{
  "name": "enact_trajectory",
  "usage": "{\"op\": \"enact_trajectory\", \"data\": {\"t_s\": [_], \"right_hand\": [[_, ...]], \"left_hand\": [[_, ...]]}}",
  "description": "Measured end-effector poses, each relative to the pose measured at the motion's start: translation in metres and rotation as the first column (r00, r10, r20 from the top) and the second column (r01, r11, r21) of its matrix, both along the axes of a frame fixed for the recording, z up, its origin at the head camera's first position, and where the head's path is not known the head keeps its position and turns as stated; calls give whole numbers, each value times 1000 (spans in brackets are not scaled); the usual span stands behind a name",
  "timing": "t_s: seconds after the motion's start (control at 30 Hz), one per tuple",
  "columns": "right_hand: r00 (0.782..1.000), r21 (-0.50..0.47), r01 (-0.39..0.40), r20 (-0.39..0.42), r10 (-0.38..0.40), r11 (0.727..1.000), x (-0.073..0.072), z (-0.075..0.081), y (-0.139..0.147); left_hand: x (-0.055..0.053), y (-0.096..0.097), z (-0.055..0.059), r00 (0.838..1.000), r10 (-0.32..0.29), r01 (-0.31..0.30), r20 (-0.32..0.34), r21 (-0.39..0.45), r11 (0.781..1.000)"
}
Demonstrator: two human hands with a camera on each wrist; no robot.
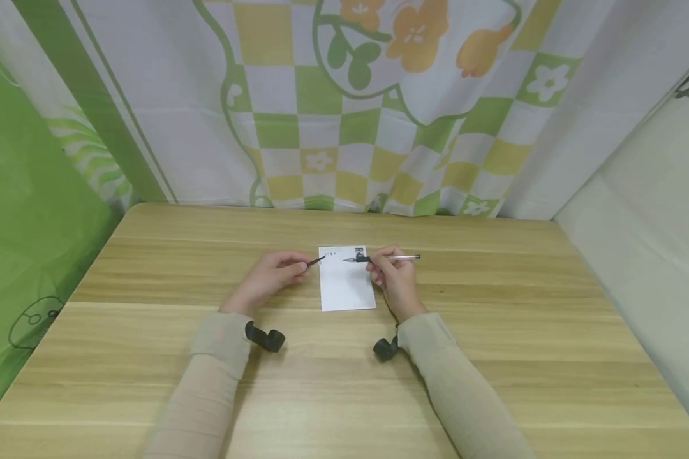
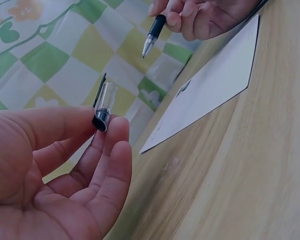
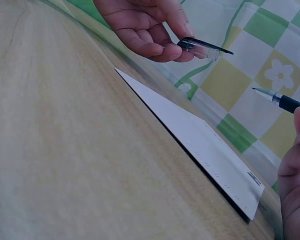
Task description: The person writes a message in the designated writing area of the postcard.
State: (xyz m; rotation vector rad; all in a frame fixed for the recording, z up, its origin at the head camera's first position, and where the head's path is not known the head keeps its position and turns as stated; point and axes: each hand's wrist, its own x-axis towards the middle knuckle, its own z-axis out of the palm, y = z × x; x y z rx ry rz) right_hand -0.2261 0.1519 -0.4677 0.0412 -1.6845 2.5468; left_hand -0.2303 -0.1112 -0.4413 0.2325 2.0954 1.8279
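Between thumb and fingers, my left hand (image 1: pixel 272 275) pinches a clear pen cap (image 2: pixel 106 100) with a black clip and black end. My right hand (image 1: pixel 397 280) grips an uncapped gel pen (image 1: pixel 387 258) with a black grip section; its bare tip points left, toward the cap. Pen and cap are apart, both held above the table. Below them lies a white card (image 1: pixel 347 287) with small dark marks along its top edge and a dark printed square at its upper right corner. In the right wrist view the card (image 3: pixel 200 145) shows a dark lower edge.
The wood-grain table (image 1: pixel 149 357) spreads around the card. A green and yellow checked curtain (image 1: pixel 321 127) hangs along its far edge. Green cloth (image 1: pixel 29 223) stands at the left and a pale wall (image 1: pixel 654 178) at the right. Black wrist cameras (image 1: pixel 272 340) sit by both sleeves.
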Motion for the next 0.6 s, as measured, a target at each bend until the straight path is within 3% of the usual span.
{"op": "enact_trajectory", "data": {"t_s": [0.13,0.6], "right_hand": [[1000,-3,-22,-2,22,1000,2,3,-1],[987,-1,-158,-24,158,987,4,4,2]], "left_hand": [[1,4,0,1000,-14,14,9,36,999],[3,15,-2,997,-70,71,-10,37,997]]}}
